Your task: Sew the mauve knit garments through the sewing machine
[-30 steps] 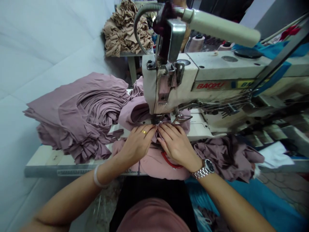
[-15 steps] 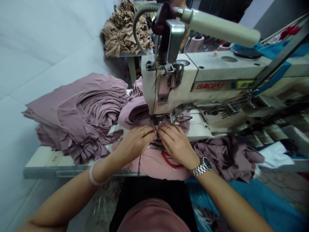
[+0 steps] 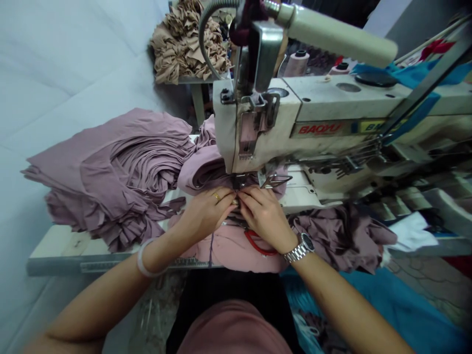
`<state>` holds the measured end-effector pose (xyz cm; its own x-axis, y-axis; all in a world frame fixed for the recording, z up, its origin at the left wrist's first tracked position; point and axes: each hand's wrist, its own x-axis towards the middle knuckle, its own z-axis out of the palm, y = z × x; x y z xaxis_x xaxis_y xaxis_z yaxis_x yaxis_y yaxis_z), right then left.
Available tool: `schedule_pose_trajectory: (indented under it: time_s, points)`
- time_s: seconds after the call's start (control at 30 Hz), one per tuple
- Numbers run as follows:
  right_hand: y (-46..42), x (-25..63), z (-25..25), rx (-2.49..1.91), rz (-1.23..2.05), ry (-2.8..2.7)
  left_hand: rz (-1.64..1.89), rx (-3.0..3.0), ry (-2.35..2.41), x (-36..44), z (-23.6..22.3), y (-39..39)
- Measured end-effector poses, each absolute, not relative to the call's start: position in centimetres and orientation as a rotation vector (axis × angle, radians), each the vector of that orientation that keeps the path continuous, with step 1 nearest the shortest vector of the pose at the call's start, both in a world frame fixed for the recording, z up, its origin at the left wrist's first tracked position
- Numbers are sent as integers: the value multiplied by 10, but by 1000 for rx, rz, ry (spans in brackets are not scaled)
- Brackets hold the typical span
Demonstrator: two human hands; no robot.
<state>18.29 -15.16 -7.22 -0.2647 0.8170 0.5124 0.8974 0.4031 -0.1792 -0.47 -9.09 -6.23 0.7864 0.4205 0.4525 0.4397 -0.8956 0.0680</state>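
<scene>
Mauve fabric (image 3: 197, 172) lies bunched under the head of a sewing machine (image 3: 254, 132). My left hand (image 3: 208, 209) pinches an edge of it just in front of the presser foot (image 3: 239, 181), its fingers closed. Close beside it, my right hand (image 3: 265, 214) grips the same fabric, fingertips nearly meeting the left ones. The pinched edge is mostly hidden by my fingers. Red-handled scissors (image 3: 254, 244) lie beneath my right hand, on a pink cloth (image 3: 239, 258) at the table's front edge; their blades are largely covered.
A tall stack of mauve cut pieces (image 3: 103, 172) stands on the left of the table (image 3: 55, 246). Crumpled darker mauve cloth (image 3: 342, 236) lies to the right. Behind are a heap of tan fabric (image 3: 188, 44) and thread cones (image 3: 297, 64). A tiled wall (image 3: 73, 59) bounds the left.
Both hands keep hold of the fabric at the presser foot, with small shifts of the fingers. The whole view has moved slightly, so things appear a little further left.
</scene>
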Motion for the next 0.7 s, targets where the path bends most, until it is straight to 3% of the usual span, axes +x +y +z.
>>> schedule_pose_trajectory:
  time_s: [0.37,0.7]
  points:
    - [-152,194,-74,-1417,-189,-2187,-735,-2915,-756,-5,-65,-91]
    - [-154,195,-74,-1356,-392,-2373,-699,-2954,-755,1,-65,-96]
